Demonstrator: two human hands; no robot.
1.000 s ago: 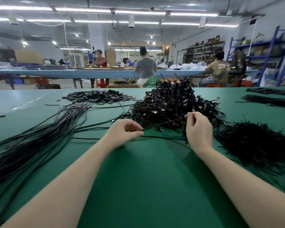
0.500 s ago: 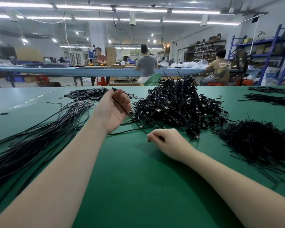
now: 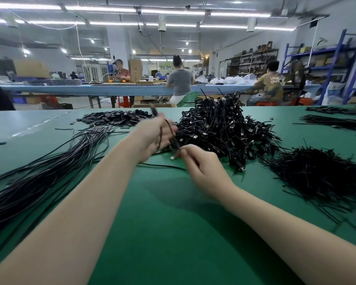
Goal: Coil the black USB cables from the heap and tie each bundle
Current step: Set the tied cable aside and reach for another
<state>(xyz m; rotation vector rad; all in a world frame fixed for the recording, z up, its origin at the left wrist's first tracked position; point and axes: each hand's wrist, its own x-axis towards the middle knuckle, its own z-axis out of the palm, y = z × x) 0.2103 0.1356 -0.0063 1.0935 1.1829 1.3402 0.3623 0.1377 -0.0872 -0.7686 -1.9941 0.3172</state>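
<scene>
My left hand (image 3: 152, 136) is raised over the green table (image 3: 173, 223), blurred, with loops of one black USB cable (image 3: 169, 128) wound round its fingers. My right hand (image 3: 201, 167) pinches the same cable just below the left hand, and a silver plug (image 3: 172, 157) hangs by its fingertips. Behind both hands stands a big heap of tied black cable bundles (image 3: 220, 124). A sheaf of loose straight black cables (image 3: 49, 167) lies on the left side of the table.
A mound of thin black ties (image 3: 317, 173) sits at the right. Small flat black pieces (image 3: 115, 118) are piled at the back left. More black cables (image 3: 337, 122) lie far right. People work at a long blue table (image 3: 111, 89) beyond.
The left hand has turned and closed over the cable, which now loops round its fingers. The right hand has moved up toward the left hand, drawing the cable's plug end in.
</scene>
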